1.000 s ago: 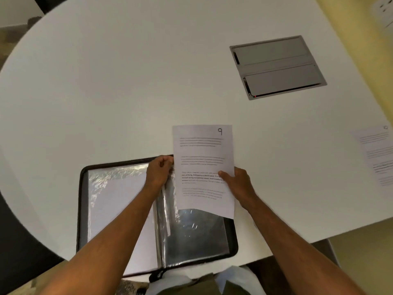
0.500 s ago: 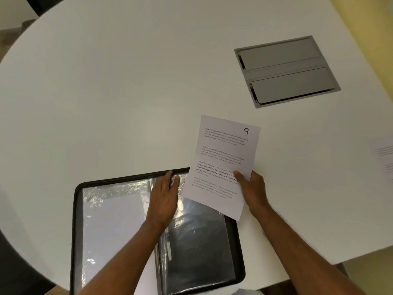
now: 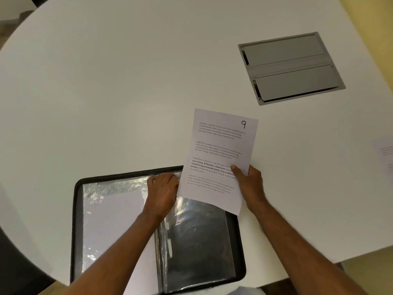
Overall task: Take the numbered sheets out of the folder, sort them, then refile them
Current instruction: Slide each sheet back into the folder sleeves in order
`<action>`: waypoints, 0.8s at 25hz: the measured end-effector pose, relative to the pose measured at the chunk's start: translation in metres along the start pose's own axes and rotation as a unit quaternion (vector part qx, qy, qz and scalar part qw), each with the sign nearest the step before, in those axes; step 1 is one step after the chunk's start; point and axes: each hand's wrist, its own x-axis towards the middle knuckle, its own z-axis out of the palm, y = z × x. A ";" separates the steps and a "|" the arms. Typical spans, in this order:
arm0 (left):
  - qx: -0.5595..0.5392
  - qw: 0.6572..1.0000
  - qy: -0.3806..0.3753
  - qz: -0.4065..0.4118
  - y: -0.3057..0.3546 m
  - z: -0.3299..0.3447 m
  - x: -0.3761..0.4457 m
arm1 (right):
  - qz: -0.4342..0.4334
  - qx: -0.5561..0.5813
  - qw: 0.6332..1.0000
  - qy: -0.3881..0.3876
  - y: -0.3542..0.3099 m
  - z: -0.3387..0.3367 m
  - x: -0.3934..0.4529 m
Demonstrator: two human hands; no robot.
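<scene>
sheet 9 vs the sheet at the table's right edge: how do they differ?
Sheet 9 is pinched in the right hand, partly over the open folder; the other sheet lies flat on the table, untouched. Sheet 9 is wholly in view with its handwritten number legible; the other sheet is cut off by the frame, number not visible. Both are white printed pages out of the folder.

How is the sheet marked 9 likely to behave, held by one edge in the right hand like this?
The sheet marked 9 is probably light: the right hand alone carries it by a thumb pinch at one edge. It likely flops easily; its lower edge already curves over the folder. Being thin paper, it may crease at the pinch.
</scene>
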 end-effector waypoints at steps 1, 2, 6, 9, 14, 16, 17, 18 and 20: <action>0.015 1.000 -0.001 0.008 0.000 -0.001 0.002 | 0.000 0.007 1.000 0.003 -0.002 0.000 0.001; 0.033 0.999 -0.005 0.018 -0.001 -0.003 0.005 | 0.001 0.018 1.000 0.007 -0.004 -0.001 0.001; 0.025 0.998 -0.037 0.035 -0.007 -0.010 0.016 | 0.010 0.055 0.998 0.026 -0.009 0.001 0.004; 0.013 0.996 -0.073 0.040 -0.006 -0.018 0.019 | 0.019 0.085 0.995 0.040 -0.011 0.002 0.006; -0.002 0.991 -0.130 0.024 -0.003 -0.027 0.026 | 0.047 0.132 0.988 0.066 -0.013 0.003 0.010; -0.004 0.990 -0.143 0.018 0.000 -0.030 0.029 | 0.076 0.163 0.980 0.089 -0.013 0.002 0.012; -0.006 0.989 -0.150 0.013 0.001 -0.032 0.031 | 0.090 0.177 0.975 0.097 -0.013 0.002 0.014; -0.013 0.988 -0.156 0.008 0.002 -0.033 0.034 | 0.103 0.189 0.971 0.101 -0.012 0.001 0.015; -0.041 0.985 -0.167 -0.007 0.003 -0.036 0.036 | 0.125 0.211 0.964 0.103 -0.012 0.001 0.018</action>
